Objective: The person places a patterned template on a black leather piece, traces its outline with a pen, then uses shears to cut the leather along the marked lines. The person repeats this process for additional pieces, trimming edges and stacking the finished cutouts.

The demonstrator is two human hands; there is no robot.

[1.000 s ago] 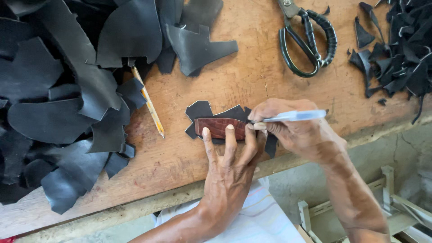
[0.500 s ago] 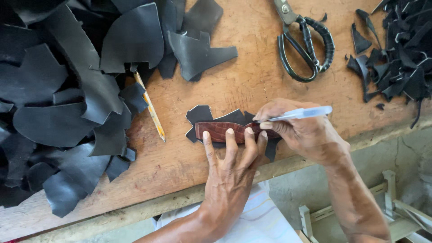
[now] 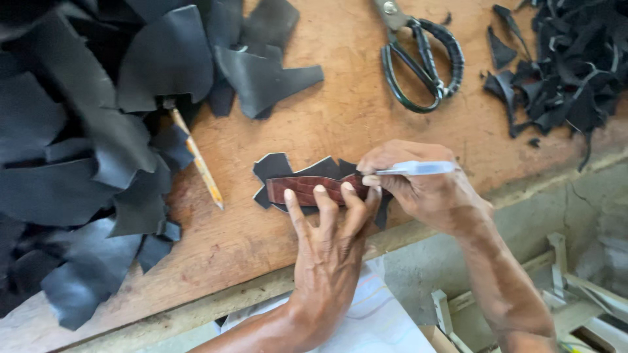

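While the head camera looks down on the wooden surface (image 3: 366,111), the left hand (image 3: 327,252) lies flat with its fingers spread, pressing a reddish-brown template strip (image 3: 304,188) onto a small black leather piece (image 3: 275,167); that leather piece sits near the surface's front edge, and the strip lies lengthwise on top of it; the right hand (image 3: 422,186) is at the strip's right end, its grip pinched around a pale pen (image 3: 418,168) whose tip seems to meet the strip's end, though the fingers hide the exact contact; left of the strip a yellow pencil (image 3: 198,160) lies slantwise, its upper end tucked under a large heap of black leather pieces (image 3: 78,150); beyond the strip, toward the far side, a pair of scissors (image 3: 418,59) with dark wrapped handles lies shut; right of the scissors a pile of narrow black offcuts (image 3: 562,72) covers the corner; below the surface's front edge, near the person's forearms, a white cloth (image 3: 386,320) shows.
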